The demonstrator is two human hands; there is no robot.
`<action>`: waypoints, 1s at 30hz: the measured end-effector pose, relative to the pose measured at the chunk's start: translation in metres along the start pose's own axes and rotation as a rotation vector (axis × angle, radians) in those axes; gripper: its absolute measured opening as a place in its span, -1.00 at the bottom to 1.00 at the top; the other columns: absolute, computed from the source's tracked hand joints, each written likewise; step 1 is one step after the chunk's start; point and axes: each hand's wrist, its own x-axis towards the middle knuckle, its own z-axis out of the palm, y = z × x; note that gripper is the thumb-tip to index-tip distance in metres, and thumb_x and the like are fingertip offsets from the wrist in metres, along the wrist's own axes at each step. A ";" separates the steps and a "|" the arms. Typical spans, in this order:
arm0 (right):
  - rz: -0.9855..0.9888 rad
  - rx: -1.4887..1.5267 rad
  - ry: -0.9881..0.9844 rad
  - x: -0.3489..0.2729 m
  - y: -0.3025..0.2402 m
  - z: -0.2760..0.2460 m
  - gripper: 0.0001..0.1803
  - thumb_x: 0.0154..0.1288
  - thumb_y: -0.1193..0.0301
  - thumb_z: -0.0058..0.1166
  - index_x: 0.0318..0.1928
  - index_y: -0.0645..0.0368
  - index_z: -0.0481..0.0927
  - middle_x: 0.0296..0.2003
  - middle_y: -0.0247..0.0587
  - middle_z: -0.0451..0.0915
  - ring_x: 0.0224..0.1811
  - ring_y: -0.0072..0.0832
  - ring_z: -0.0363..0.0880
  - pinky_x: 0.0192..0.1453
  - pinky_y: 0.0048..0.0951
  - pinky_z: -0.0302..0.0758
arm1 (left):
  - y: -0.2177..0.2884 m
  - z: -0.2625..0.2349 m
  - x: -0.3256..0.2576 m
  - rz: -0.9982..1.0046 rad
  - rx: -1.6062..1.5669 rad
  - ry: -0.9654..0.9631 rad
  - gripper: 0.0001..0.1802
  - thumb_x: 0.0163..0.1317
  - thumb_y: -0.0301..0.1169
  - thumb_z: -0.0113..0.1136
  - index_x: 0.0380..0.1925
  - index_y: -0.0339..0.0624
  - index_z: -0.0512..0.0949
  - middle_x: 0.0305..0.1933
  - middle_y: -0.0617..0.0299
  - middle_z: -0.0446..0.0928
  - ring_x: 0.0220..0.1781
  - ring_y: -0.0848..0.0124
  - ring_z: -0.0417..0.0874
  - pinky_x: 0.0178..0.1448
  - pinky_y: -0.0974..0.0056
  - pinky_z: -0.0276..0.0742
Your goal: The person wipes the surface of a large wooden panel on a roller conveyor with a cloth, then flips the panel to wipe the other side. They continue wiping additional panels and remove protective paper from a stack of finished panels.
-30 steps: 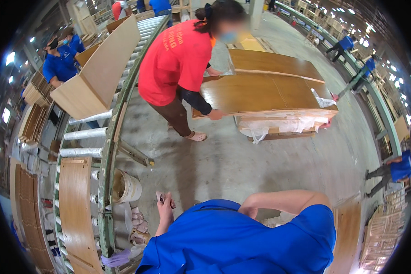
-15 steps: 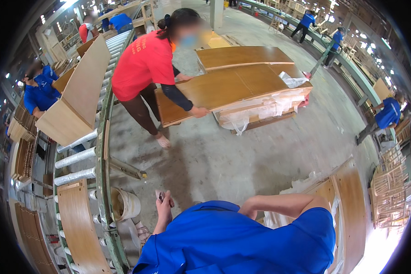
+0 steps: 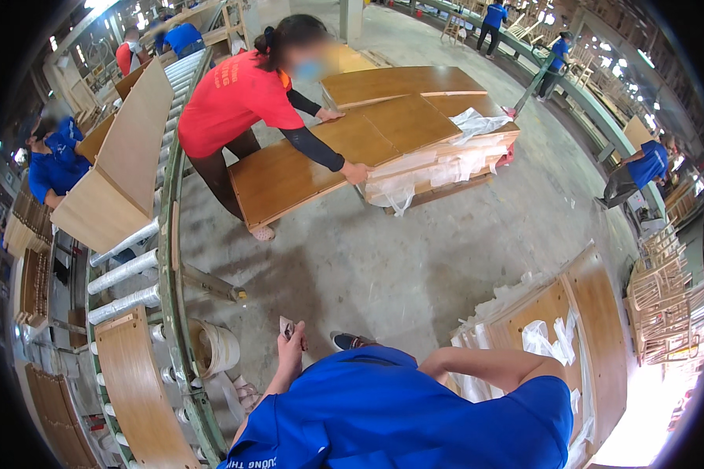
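My left hand [image 3: 293, 344], in front of me at the left, is closed on a small pale, folded-looking piece [image 3: 286, 326] with a dark spot; its kind is unclear. My right arm [image 3: 493, 366] bends at the elbow with the wrist against my waist, and the fingers are hidden by my blue shirt. Across from me, a person in a red shirt [image 3: 238, 98] grips a long brown wooden panel [image 3: 321, 160] with both hands. It slants off a stack of panels [image 3: 438, 168] layered with white wrapping, its near-left end hanging low.
At my left runs a roller conveyor [image 3: 137, 270] bearing a brown panel [image 3: 145, 383] and a pale panel assembly [image 3: 121, 176]. A white bucket [image 3: 220, 349] stands beside it. Another panel stack [image 3: 598, 336] is by my right elbow. A worker in blue [image 3: 55, 164] stands beyond the conveyor.
The person in red has drawn the long panel leftward and toward me, lowering its near end, and moved the far hand along it. My hands keep nearly the same pose; the view has shifted slightly.
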 end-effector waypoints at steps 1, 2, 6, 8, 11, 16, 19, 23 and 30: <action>0.064 -0.011 -0.041 -0.010 -0.020 -0.001 -0.64 0.00 0.44 0.08 -0.11 0.22 0.52 -0.42 -0.08 0.63 -0.37 -0.39 0.62 -0.04 -0.36 0.43 | -0.002 0.000 -0.001 -0.011 -0.008 -0.017 -0.70 0.21 -0.31 0.12 -0.64 -0.05 0.29 -0.74 0.39 0.26 -0.71 0.59 0.25 -0.61 0.42 0.14; 0.062 0.002 -0.054 -0.003 -0.017 0.004 -0.64 0.00 0.43 0.08 -0.11 0.22 0.52 -0.42 -0.08 0.63 -0.37 -0.39 0.62 -0.05 -0.36 0.44 | -0.005 -0.001 -0.004 -0.020 -0.009 -0.025 -0.70 0.21 -0.31 0.12 -0.64 -0.05 0.29 -0.73 0.39 0.26 -0.71 0.59 0.25 -0.61 0.42 0.14; 0.063 0.080 -0.084 0.018 -0.014 0.022 -0.66 0.01 0.42 0.07 -0.14 0.23 0.53 -0.43 -0.09 0.63 -0.38 -0.40 0.62 -0.11 -0.36 0.47 | -0.013 -0.009 -0.014 -0.045 -0.007 -0.057 -0.71 0.21 -0.31 0.12 -0.63 -0.05 0.29 -0.72 0.40 0.26 -0.70 0.60 0.25 -0.60 0.43 0.15; 0.044 0.064 -0.026 0.026 -0.007 0.033 -0.68 0.01 0.42 0.08 -0.16 0.23 0.54 -0.44 -0.10 0.63 -0.39 -0.40 0.62 -0.15 -0.37 0.48 | -0.015 -0.012 -0.019 -0.048 -0.006 -0.068 -0.71 0.21 -0.32 0.11 -0.64 -0.06 0.29 -0.73 0.38 0.26 -0.70 0.58 0.25 -0.59 0.42 0.15; -0.017 -0.016 0.083 0.040 0.013 0.047 -0.69 0.01 0.40 0.09 -0.18 0.23 0.55 -0.45 -0.10 0.63 -0.42 -0.39 0.62 -0.18 -0.37 0.49 | -0.017 -0.015 -0.024 -0.044 -0.004 -0.051 -0.70 0.21 -0.34 0.09 -0.66 -0.07 0.27 -0.75 0.35 0.26 -0.71 0.55 0.26 -0.60 0.40 0.16; -0.082 0.004 0.082 0.055 0.021 0.047 -0.67 -0.01 0.39 0.11 -0.18 0.23 0.54 -0.46 -0.09 0.63 -0.44 -0.39 0.62 -0.19 -0.37 0.49 | -0.013 -0.028 -0.030 -0.023 -0.025 -0.037 -0.69 0.22 -0.34 0.09 -0.65 -0.06 0.26 -0.74 0.35 0.27 -0.71 0.56 0.26 -0.60 0.41 0.17; -0.098 -0.021 0.074 0.063 0.023 0.043 -0.66 -0.01 0.41 0.11 -0.16 0.23 0.53 -0.46 -0.07 0.62 -0.44 -0.39 0.62 -0.19 -0.37 0.49 | -0.009 -0.036 -0.032 -0.003 -0.032 -0.025 -0.69 0.22 -0.33 0.09 -0.65 -0.05 0.26 -0.73 0.35 0.26 -0.71 0.56 0.26 -0.60 0.41 0.18; -0.059 -0.037 0.056 0.065 0.013 0.032 -0.65 0.00 0.44 0.09 -0.13 0.25 0.51 -0.46 -0.05 0.62 -0.43 -0.39 0.63 -0.20 -0.36 0.50 | -0.007 -0.048 -0.037 0.033 -0.048 -0.003 -0.69 0.23 -0.32 0.08 -0.64 -0.05 0.26 -0.74 0.35 0.26 -0.70 0.56 0.26 -0.59 0.41 0.17; -0.059 -0.080 -0.019 0.069 0.003 0.018 -0.62 0.03 0.48 0.02 -0.06 0.27 0.47 -0.45 -0.02 0.63 -0.41 -0.37 0.63 -0.15 -0.34 0.49 | -0.002 -0.060 -0.046 0.055 -0.060 0.068 -0.69 0.23 -0.34 0.08 -0.67 -0.05 0.28 -0.75 0.40 0.24 -0.70 0.60 0.23 -0.59 0.43 0.11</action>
